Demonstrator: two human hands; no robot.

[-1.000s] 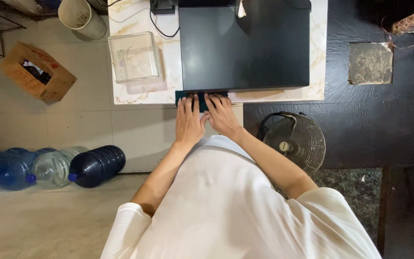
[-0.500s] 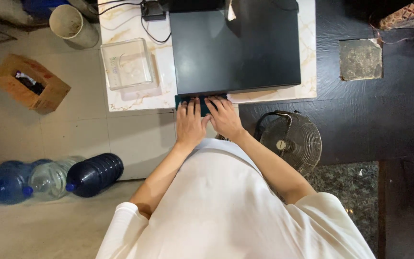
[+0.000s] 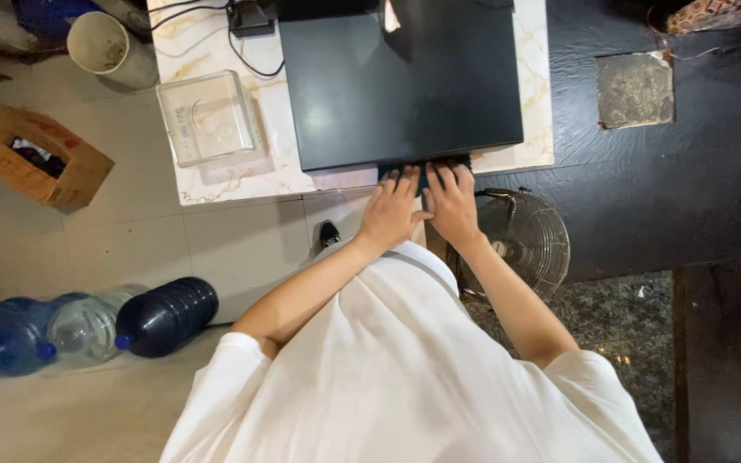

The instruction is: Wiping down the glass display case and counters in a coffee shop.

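A: Item nearest?
B: Left hand (image 3: 390, 216) and right hand (image 3: 451, 204), side by side, fingers spread flat, gripping nothing, pressing on a dark teal cloth (image 3: 423, 174).
A: Beyond the fingertips?
B: Flat black rectangular panel (image 3: 400, 81) lying on the white marble table (image 3: 242, 176); wiping seemingly underway, calling for steady pressure.

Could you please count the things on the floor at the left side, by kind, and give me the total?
Large water bottles lying on their sides: 3 (one dark, one clear, one blue)
Cardboard box: 1
Bucket: 1
Total: 5
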